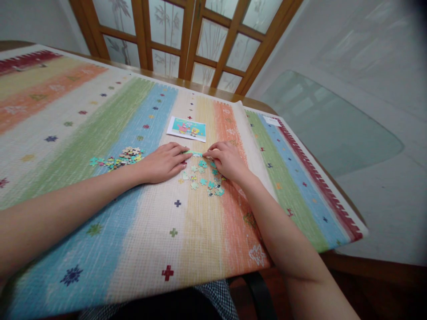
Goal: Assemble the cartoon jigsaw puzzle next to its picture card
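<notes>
A short strip of joined jigsaw puzzle pieces (196, 154) lies on the striped tablecloth between my hands. My left hand (163, 162) rests flat with its fingers stretched out, the fingertips at the strip's left end. At the right end, my right hand (228, 161) has its thumb and index finger closed on the edge piece, which the fingers partly hide. Loose teal and pale puzzle pieces (203, 182) are scattered just below the strip, some close under my right hand. Beyond the strip lies a picture card (187, 129) with a pink and a yellow cartoon figure.
A heap of mixed puzzle pieces (128, 156) lies left of my left hand, beside the forearm. The striped tablecloth (156, 231) covers the table, with a fold running along its right part. Wood-framed glass doors (187, 40) stand behind the table.
</notes>
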Demonstrator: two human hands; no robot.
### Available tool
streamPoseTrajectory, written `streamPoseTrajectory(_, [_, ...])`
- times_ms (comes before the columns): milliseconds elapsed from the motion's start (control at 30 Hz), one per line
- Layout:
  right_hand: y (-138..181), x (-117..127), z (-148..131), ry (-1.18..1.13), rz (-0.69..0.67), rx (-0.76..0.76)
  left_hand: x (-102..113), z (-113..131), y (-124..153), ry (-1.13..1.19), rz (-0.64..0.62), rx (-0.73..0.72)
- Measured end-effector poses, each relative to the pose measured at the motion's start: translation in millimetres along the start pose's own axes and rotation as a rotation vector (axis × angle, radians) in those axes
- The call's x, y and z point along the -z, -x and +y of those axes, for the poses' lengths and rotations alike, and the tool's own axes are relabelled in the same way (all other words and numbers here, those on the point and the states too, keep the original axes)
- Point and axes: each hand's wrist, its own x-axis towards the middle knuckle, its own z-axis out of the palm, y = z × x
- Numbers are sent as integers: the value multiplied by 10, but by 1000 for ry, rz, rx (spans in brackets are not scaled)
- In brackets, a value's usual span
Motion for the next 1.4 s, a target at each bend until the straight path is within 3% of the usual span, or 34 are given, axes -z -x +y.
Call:
streamPoseTrajectory(233, [7, -23, -9, -8, 10, -16, 28, 11, 3, -18, -14, 4])
streamPoseTrajectory(467, [7, 62, 149, -187, 75, -57, 24, 2, 1, -10, -7, -7])
streamPoseTrajectory(900, [118, 351, 237, -241, -73, -169, 29, -6, 14, -41, -10, -16])
streamPoseTrajectory(1033, [159, 503, 128, -234, -166, -177, 21, -15, 13, -25, 0, -22])
streamPoseTrajectory(1233, [255, 601, -51, -173, -473, -138, 8, -24, 13, -17, 4, -15])
streamPoseTrajectory(1400, [250, 554, -137, -96, -513, -129, 19, -17, 18, -19, 2, -16])
